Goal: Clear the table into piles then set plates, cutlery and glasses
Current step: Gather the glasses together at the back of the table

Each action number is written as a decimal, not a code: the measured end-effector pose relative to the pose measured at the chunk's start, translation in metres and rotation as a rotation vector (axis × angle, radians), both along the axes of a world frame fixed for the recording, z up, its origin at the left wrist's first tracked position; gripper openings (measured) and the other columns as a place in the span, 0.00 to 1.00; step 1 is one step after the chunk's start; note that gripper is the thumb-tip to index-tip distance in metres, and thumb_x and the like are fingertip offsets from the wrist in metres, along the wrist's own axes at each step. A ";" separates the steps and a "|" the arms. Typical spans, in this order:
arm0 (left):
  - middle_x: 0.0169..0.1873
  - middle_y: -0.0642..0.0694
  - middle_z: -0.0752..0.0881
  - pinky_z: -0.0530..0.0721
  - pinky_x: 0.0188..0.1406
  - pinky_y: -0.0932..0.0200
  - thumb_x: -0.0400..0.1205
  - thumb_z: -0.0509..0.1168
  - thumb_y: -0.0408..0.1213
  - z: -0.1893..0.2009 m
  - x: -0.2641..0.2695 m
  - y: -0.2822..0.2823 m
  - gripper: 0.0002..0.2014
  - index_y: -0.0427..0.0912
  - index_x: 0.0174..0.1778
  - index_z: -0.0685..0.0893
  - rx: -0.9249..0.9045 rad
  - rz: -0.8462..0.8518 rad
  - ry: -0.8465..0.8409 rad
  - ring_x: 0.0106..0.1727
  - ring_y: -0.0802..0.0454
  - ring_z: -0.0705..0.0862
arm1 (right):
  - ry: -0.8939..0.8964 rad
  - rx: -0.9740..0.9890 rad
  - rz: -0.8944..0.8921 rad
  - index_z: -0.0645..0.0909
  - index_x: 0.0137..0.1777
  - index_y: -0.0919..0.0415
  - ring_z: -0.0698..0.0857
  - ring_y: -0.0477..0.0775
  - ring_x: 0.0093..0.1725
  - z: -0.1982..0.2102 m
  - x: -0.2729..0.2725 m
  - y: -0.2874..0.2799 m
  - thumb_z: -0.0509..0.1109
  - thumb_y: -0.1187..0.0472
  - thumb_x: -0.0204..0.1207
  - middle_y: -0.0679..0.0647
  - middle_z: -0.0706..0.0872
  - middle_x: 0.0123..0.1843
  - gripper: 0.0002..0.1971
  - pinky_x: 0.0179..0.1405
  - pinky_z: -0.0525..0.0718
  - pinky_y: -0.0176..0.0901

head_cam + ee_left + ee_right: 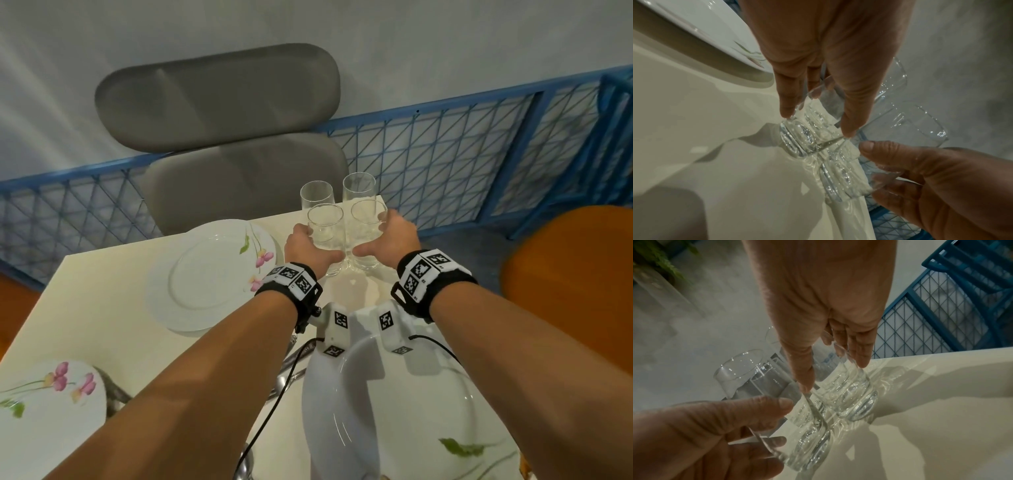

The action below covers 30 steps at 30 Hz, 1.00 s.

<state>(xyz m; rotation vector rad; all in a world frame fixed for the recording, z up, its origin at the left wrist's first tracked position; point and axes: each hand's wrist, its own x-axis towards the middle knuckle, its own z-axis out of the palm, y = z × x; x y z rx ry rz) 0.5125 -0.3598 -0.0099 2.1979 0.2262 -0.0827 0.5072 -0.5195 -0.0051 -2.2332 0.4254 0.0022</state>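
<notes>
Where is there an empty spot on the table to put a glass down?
Bare tabletop lies left of the plate stack, toward the near flowered plate. It is crowded at the far corner, where both hands, left and right, grip the four glasses, and around the big near plate.

Four clear, smooth drinking glasses (342, 222) of thin transparent glass with thick bases are seen at the far edge of a cream, smooth, faintly glossy table top (102, 308). Glossy white glazed ceramic is shown by the flower-printed plates (209, 274). The grey chair (219, 113) beyond is covered in a matt, smooth material. The blue lattice railing (462, 154) appears as painted metal.
</notes>
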 end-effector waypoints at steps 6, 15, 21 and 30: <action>0.66 0.43 0.78 0.75 0.54 0.59 0.65 0.81 0.40 -0.004 0.002 0.000 0.39 0.40 0.69 0.70 -0.011 0.004 0.010 0.65 0.46 0.79 | 0.009 0.009 0.004 0.69 0.72 0.59 0.79 0.56 0.65 -0.001 0.006 0.003 0.87 0.56 0.56 0.58 0.79 0.67 0.44 0.54 0.78 0.42; 0.68 0.42 0.77 0.80 0.65 0.50 0.63 0.83 0.44 -0.006 0.002 0.003 0.44 0.41 0.71 0.68 -0.026 -0.010 0.014 0.67 0.45 0.78 | 0.031 0.019 0.003 0.68 0.73 0.58 0.79 0.56 0.65 0.002 0.007 0.006 0.88 0.58 0.55 0.58 0.79 0.67 0.46 0.55 0.77 0.42; 0.66 0.43 0.78 0.80 0.63 0.52 0.63 0.83 0.43 -0.005 0.001 0.004 0.43 0.41 0.71 0.69 -0.009 -0.021 0.010 0.66 0.45 0.79 | 0.025 -0.007 -0.024 0.68 0.71 0.60 0.78 0.57 0.66 0.004 0.005 0.009 0.86 0.59 0.56 0.58 0.81 0.66 0.43 0.61 0.80 0.47; 0.70 0.42 0.77 0.78 0.68 0.50 0.63 0.83 0.42 0.002 -0.004 0.013 0.46 0.42 0.75 0.67 0.035 -0.046 0.011 0.69 0.45 0.78 | 0.070 -0.011 -0.073 0.64 0.73 0.63 0.77 0.62 0.70 0.013 -0.008 0.014 0.87 0.59 0.56 0.61 0.78 0.69 0.47 0.63 0.80 0.51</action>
